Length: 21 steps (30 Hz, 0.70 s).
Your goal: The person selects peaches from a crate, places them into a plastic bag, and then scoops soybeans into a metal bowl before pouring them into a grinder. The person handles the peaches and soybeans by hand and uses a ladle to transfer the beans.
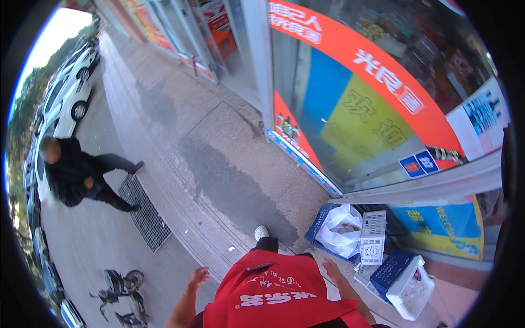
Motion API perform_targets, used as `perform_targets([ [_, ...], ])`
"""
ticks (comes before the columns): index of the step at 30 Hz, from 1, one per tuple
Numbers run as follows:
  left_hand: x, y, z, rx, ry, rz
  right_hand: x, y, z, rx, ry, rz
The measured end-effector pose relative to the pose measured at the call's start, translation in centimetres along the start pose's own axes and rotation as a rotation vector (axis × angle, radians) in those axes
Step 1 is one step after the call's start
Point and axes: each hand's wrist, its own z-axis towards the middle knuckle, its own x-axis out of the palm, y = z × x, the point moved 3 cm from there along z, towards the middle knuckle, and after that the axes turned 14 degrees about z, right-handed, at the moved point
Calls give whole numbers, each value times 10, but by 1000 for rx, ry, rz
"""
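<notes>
My left hand (199, 276) hangs at the left of my red apron (266, 287) with loosely spread fingers and nothing seen in it. On the other side, my right hand (331, 270) is also bare, held low beside the apron. The nearest thing to it is a blue plastic crate (318, 229) on the pavement, with a white plastic bag (338, 229) lying in it. A dark slim object (260, 266) pokes out at the apron's upper part. One white clog (261, 233) shows on my foot ahead of the apron.
Against the shopfront stand a grey crate (372, 238), another blue crate (391, 272) and a white foam box (414, 291). A glass door (328, 102) bears stickers with writing. At left, a person in dark clothes (78, 172) strides over a metal grate (147, 217), near parked cars (65, 106) and a scooter (123, 291).
</notes>
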Motion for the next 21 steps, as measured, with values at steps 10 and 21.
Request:
perform_targets([
  [10,-114,-250,43,374,-255,-73,161,198,48,-18,410,-244],
  [21,-183,-184,147,-273,-232,-447,404,486,242,-157,561,-491],
])
